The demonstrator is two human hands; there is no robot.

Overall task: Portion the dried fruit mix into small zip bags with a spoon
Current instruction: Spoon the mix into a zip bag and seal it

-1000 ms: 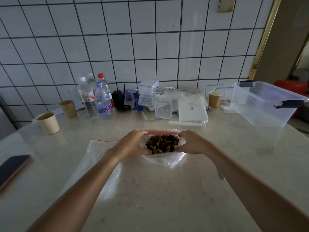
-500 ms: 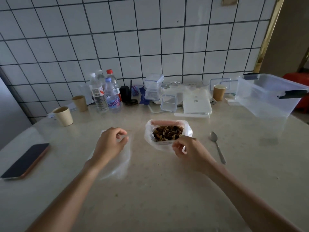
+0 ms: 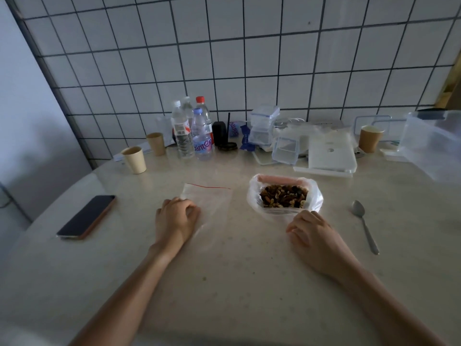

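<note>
Portioning not yet begun: zip bag (image 3: 212, 198) flat, empty, mid-desk; metal spoon (image 3: 364, 224) untouched toward right edge. Dried fruit mix (image 3: 283, 196), lumpy brown, sits in crinkly open plastic beside it. Left hand (image 3: 175, 217) fingers curled on the clear film; right hand (image 3: 311, 232) pinches the wrapper.

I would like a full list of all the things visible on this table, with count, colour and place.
dried fruit mix: one open bag, brown, centre
zip bag: one, clear with red strip, left of the mix
spoon: one, metal, right
phone: one, dark, left
paper cups: three, tan, at the back
water bottles: four, clear, at the back
clear boxes: several, at the back
large tub: one, clear, far right
left hand: fingers curled, on the zip bag
right hand: at the mix bag's near edge
</note>
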